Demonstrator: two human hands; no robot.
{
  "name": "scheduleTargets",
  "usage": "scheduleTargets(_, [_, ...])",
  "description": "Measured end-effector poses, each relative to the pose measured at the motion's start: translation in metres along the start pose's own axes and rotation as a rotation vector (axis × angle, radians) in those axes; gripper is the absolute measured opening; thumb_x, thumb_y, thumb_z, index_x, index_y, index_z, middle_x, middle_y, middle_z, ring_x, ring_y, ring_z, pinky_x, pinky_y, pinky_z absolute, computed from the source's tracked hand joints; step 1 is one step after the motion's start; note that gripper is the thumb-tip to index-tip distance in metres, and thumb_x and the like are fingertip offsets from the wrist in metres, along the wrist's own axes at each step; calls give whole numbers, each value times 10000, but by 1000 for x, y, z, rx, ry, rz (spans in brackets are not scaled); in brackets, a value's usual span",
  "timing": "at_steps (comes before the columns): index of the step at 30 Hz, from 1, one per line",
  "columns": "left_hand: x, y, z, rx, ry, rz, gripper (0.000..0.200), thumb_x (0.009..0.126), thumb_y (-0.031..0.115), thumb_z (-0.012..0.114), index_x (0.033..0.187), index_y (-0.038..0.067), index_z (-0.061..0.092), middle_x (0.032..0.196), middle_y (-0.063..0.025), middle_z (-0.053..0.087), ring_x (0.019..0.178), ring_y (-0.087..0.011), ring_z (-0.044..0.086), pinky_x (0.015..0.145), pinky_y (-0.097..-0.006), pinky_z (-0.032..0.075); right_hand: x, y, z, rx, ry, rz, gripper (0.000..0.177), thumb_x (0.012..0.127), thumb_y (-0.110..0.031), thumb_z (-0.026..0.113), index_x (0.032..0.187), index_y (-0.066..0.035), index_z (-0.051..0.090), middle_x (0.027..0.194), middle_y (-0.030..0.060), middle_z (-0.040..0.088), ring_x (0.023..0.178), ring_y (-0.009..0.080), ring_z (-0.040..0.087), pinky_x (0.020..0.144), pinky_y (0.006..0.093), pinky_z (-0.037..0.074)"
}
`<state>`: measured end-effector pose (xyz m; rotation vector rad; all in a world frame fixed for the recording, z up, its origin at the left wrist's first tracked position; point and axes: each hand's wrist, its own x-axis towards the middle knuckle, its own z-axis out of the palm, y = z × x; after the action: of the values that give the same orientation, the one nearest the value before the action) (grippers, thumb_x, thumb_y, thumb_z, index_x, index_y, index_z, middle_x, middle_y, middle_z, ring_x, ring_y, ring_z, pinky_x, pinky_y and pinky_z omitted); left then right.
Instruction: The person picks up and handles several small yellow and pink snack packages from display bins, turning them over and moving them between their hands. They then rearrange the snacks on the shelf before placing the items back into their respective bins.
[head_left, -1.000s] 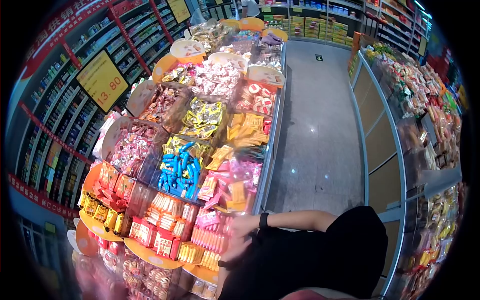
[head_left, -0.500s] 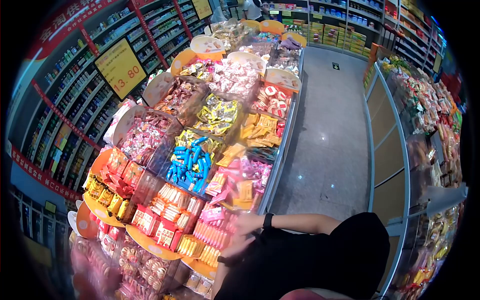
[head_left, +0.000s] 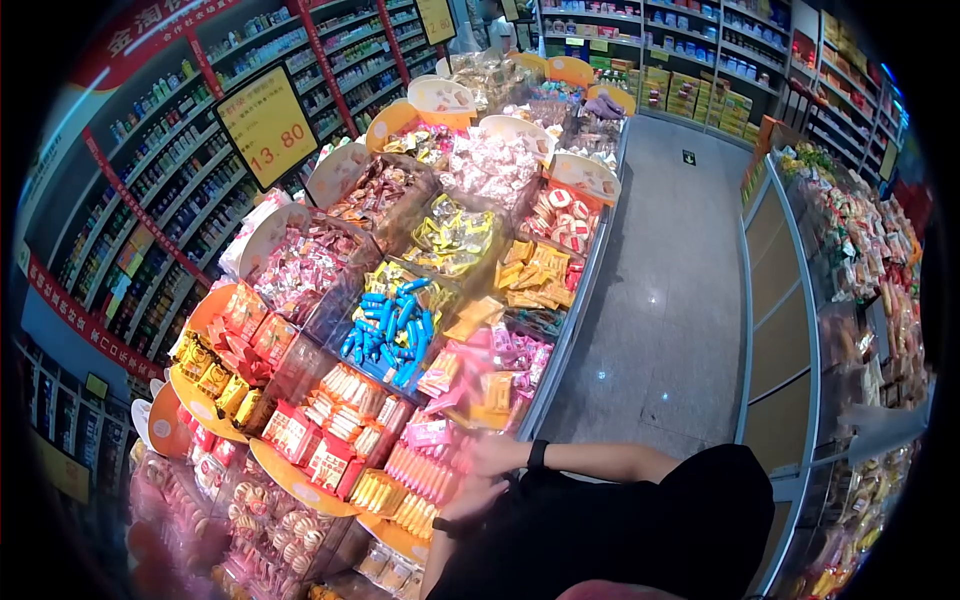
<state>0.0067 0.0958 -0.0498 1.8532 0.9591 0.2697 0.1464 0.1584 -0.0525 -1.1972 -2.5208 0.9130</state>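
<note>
My right hand (head_left: 495, 455), with a dark band on its wrist, reaches in from the right over the near edge of the candy display. Its fingers are blurred near the pink-wrapped sticks (head_left: 425, 472) and a pink packet (head_left: 430, 432). Just below it is my left hand (head_left: 477, 497), also with a dark wristband, close beside the same pink sticks. Whether either hand holds anything is not clear. Sheer pinkish plastic (head_left: 465, 395) shows just beyond the hands, next to orange-yellow packets (head_left: 496, 392).
Blue-wrapped candies (head_left: 385, 335), yellow-wrapped sweets (head_left: 452, 235) and red packets (head_left: 335, 465) fill neighbouring bins. A price sign (head_left: 266, 127) stands at the left. A grey aisle floor (head_left: 660, 330) separates this display from another snack counter (head_left: 775, 300) on the right.
The view has shifted slightly, so the display appears a little further right. My hands stay over the pink-wrapped goods, with only small movement.
</note>
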Motion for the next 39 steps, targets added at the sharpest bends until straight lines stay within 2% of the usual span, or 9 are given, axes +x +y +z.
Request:
scheduleTargets(2, [0, 5, -3, 267, 66, 59, 490, 866, 343, 466, 1252, 44, 424, 1183, -155, 505, 1066, -251, 503, 878, -360, 407, -2, 3, 5, 36, 99, -24, 298, 651, -285, 541, 670, 3, 615, 636, 213, 588, 609, 351, 599, 564, 432, 483])
scheduleTargets(4, [-3, 21, -8, 248, -3, -76, 489, 866, 342, 443, 1254, 45, 423, 1230, -184, 462, 1141, -282, 448, 948, -387, 351, -7, -5, -6, 47, 90, -45, 286, 653, -283, 541, 679, -6, 607, 624, 205, 582, 595, 349, 594, 546, 437, 477])
scheduleTargets(13, [-7, 39, -13, -264, 29, 16, 406, 840, 248, 514, 1180, 27, 495, 1130, -147, 541, 1016, -231, 528, 880, -323, 407, -10, -11, -16, 29, 8, -10, 284, 651, -287, 538, 663, -13, 610, 637, 197, 588, 592, 355, 592, 541, 439, 474])
scheduleTargets(17, [-4, 29, -13, 15, 43, 27, 375, 833, 216, 517, 1135, -6, 515, 1109, -142, 554, 992, -236, 533, 876, -335, 406, -9, -13, -22, 11, -30, 9, 278, 648, -282, 538, 656, -16, 617, 636, 192, 589, 585, 346, 590, 536, 435, 472])
scheduleTargets(24, [-1, 16, -6, -121, 90, 143, 349, 852, 240, 506, 1092, -12, 525, 1062, -150, 554, 987, -252, 509, 877, -354, 383, -11, -16, -29, 30, -32, -4, 253, 642, -269, 530, 656, -37, 627, 631, 178, 591, 591, 337, 590, 537, 435, 469])
scheduleTargets(28, [-5, 27, -6, -116, 192, 128, 326, 856, 235, 509, 1069, -10, 538, 1015, -131, 564, 952, -230, 512, 858, -346, 392, -12, -21, -41, 31, -53, -19, 257, 649, -291, 532, 634, -46, 607, 608, 167, 580, 569, 332, 579, 515, 433, 458])
scheduleTargets(32, [-9, 44, -21, -219, -14, -92, 354, 852, 209, 522, 1128, -9, 489, 1052, -114, 536, 939, -194, 506, 806, -327, 424, -12, -20, -45, 41, -67, -42, 272, 664, -313, 531, 621, -52, 589, 589, 168, 565, 557, 325, 572, 507, 426, 451])
scheduleTargets(35, [-13, 67, -34, -270, -175, -245, 590, 866, 397, 458, 1323, 62, 294, 1271, -176, 291, 1183, -298, 245, 1005, -355, 169, -8, -4, -27, 88, -20, -87, 286, 677, -319, 529, 628, -44, 589, 596, 173, 568, 554, 328, 567, 509, 430, 446])
scheduleTargets(39, [-17, 82, -42, -382, -194, -263, 614, 866, 434, 443, 1325, 60, 281, 1258, -154, 290, 1171, -283, 250, 994, -339, 178, -7, -1, -23, 128, -4, -85, 301, 677, -324, 536, 607, -35, 585, 564, 181, 551, 522, 328, 558, 498, 422, 438])
